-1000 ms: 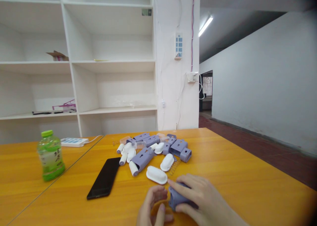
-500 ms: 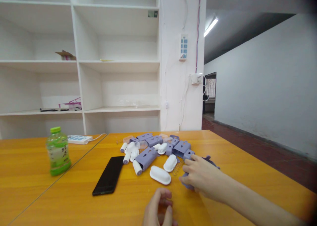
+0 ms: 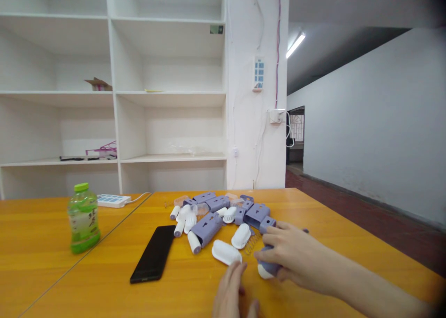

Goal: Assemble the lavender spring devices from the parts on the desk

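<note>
From my seat, furthest left on the orange wood-grain table [image 3: 188, 288] I see a clear plastic bottle with green liquid and a green cap [image 3: 84, 229], standing upright. A white power strip with blue sockets [image 3: 112, 200] lies behind it. Next comes a flat black rectangular phone [image 3: 153, 255], then a white plastic cylinder with a lavender end [image 3: 194, 242] against a hollow lavender plastic case [image 3: 208, 227], part of a loose heap.

To the right, a white ribbed oval plastic piece [image 3: 225, 251] lies just beyond my left hand [image 3: 230, 292]. That hand is spread, thumb apart, with nothing visible in it; whether its fingertips touch the oval I cannot tell. A thin metal coil spring [image 3: 250, 246] lies beyond the gap between my hands.

My right hand [image 3: 292, 253] is curled over a rounded lavender plastic part [image 3: 269, 257], gripping it from above; it sits right of the left hand, partly hidden under the fingers, white showing at its lower end.
</note>
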Demonstrator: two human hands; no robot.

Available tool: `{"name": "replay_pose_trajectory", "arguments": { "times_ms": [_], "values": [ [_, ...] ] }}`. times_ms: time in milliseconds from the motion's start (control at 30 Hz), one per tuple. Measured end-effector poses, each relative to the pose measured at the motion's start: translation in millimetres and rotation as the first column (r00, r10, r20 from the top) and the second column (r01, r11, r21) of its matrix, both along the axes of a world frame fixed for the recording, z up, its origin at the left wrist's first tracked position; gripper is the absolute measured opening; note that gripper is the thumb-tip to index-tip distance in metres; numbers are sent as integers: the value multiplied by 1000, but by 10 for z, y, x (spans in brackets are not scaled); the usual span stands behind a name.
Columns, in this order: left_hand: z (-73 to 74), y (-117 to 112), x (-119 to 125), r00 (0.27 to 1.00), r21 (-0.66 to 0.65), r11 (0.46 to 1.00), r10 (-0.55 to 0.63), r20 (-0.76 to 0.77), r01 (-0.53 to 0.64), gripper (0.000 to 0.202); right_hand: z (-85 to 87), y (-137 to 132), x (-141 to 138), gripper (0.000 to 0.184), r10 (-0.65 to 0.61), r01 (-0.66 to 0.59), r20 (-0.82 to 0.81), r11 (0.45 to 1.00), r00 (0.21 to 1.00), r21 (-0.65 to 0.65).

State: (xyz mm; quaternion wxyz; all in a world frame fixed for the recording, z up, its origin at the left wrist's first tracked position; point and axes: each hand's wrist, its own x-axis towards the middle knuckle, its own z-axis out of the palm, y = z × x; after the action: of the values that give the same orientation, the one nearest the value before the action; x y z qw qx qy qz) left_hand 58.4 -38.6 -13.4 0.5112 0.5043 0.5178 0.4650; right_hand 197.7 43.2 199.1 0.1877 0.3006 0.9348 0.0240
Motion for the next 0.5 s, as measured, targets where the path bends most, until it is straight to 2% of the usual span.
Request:
{"name": "replay_pose_trajectory", "arguments": {
  "times_ms": [100, 200, 267, 333, 400, 467, 500],
  "values": [
    [211, 211, 167, 995, 66, 993, -96, -37, 98, 92, -56, -76, 122, 32, -155, 149, -143, 987, 977, -53],
    [325, 372, 295, 971, 68, 976, -199, -137, 209, 77, -117, -148, 253, 49, -284, 263, -227, 958, 932, -119],
    [309, 413, 296, 948, 53, 968, -228, -223, 245, 63, -157, -186, 361, 51, -386, 353, -255, 921, 887, -165],
    [248, 409, 241, 945, 39, 972, -217, -246, 233, 55, -211, -214, 473, 51, -477, 435, -294, 878, 828, -200],
    [193, 389, 174, 977, 15, 990, -138, -162, 142, 47, -286, -238, 562, 52, -547, 496, -350, 837, 761, -231],
    [178, 375, 135, 999, -42, 999, -11, 40, 13, 44, -372, -264, 597, 51, -595, 527, -392, 804, 702, -276],
    [186, 373, 132, 987, -71, 997, 45, 157, -34, 44, -413, -278, 592, 51, -608, 528, -403, 794, 684, -301]
  ]
}}
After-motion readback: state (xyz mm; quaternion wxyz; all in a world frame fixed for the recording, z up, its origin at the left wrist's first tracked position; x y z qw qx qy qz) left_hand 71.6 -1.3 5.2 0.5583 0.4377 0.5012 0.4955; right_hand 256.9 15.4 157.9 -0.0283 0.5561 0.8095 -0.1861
